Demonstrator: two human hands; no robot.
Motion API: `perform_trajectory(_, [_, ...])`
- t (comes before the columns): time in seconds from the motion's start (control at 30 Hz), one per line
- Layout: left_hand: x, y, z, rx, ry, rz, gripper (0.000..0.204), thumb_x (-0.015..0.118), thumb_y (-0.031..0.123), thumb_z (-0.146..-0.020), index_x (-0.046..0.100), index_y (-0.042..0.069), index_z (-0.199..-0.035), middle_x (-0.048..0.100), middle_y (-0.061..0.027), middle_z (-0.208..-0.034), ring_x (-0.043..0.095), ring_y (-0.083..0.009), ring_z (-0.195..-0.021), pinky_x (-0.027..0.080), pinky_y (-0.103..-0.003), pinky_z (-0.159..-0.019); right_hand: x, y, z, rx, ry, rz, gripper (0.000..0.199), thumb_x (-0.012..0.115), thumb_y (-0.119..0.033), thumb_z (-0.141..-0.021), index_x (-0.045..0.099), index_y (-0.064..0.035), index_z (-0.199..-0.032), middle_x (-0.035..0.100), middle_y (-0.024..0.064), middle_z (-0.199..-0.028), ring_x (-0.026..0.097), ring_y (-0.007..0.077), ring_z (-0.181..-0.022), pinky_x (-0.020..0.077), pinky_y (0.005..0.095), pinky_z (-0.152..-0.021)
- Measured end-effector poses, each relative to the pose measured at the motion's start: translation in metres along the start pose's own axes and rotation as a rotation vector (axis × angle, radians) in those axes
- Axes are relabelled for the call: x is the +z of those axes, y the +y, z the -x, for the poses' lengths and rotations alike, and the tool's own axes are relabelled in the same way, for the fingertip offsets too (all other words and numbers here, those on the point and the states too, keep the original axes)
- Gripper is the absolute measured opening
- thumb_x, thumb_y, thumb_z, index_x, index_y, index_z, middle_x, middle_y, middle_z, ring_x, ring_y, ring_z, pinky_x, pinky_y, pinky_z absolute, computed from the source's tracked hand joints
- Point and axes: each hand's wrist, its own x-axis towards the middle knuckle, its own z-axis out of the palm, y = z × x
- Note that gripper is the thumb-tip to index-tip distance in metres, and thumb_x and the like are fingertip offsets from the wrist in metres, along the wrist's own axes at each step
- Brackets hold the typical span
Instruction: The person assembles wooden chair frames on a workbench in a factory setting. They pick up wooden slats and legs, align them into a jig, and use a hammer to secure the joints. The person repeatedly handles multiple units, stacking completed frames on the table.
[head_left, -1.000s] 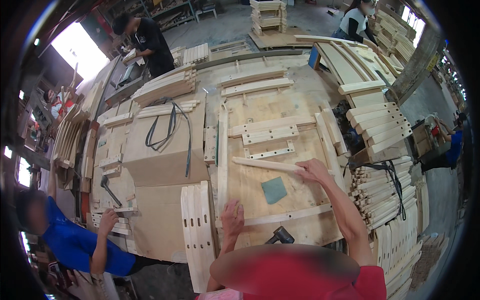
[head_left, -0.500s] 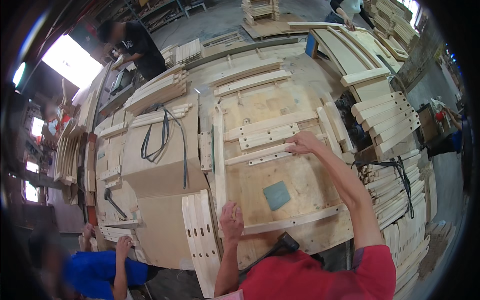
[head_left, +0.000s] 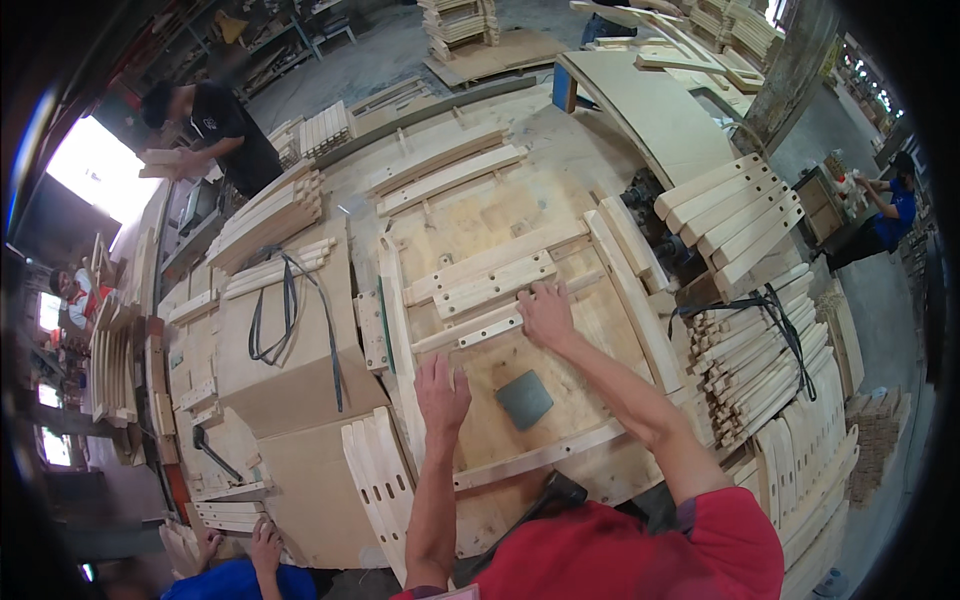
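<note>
On the workbench lies a pale wooden frame, with a left side rail (head_left: 397,325), a right side rail (head_left: 637,305) and a front rail (head_left: 545,453). Inside it, across the middle, are a long crossbar (head_left: 430,287), a drilled board (head_left: 497,285) and a narrow rail (head_left: 437,341) with a drilled strip (head_left: 490,332) along it. My right hand (head_left: 545,316) has its fingers bent over the narrow rail. My left hand (head_left: 441,394) rests beside the left side rail, fingers stretched toward the narrow rail's left end. A grey-green square pad (head_left: 524,400) lies nearer me.
A black mallet (head_left: 565,488) lies at the front edge. Slotted boards (head_left: 378,455) and cardboard (head_left: 290,390) with a black strap (head_left: 290,300) are at left. Strapped sticks (head_left: 750,350) and drilled bars (head_left: 735,215) stand right. A co-worker's hands (head_left: 266,545) are at lower left.
My left hand has left the front-left corner and moved up along the left side rail. My right hand has shifted along the narrow rail, away from its right end. The view has turned somewhat.
</note>
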Motion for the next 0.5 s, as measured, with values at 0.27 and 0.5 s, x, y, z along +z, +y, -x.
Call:
perform_trajectory(0.27, [0.019,-0.011,-0.025,-0.159,0.160,-0.158,0.049,0.067,0.018,-0.088,0.056,-0.003,-0.131,0.058,-0.0234,-0.129,0.052,-0.0402,-0.125,0.040,-0.050,-0.107,0.023,-0.089,-0.009,-0.428,0.129,-0.222,0.036,0.072,-0.033,-0.080,0.068,-0.0116,-0.109,0.063,0.0038,-0.104,0.056,0.0251,-0.105,0.0401,0.0457,-0.091])
perform_trajectory(0.5, [-0.027,-0.049,0.031,-0.611,-0.136,-0.011,0.060,0.067,0.021,-0.093,0.046,-0.007,-0.141,0.056,-0.0311,-0.131,0.057,-0.0477,-0.116,0.047,-0.051,-0.101,0.058,-0.137,-0.026,-0.486,0.080,-0.148,0.022,0.066,-0.016,-0.077,0.066,-0.0108,-0.099,0.062,0.0028,-0.094,0.056,0.0225,-0.098,0.0409,0.0414,-0.087])
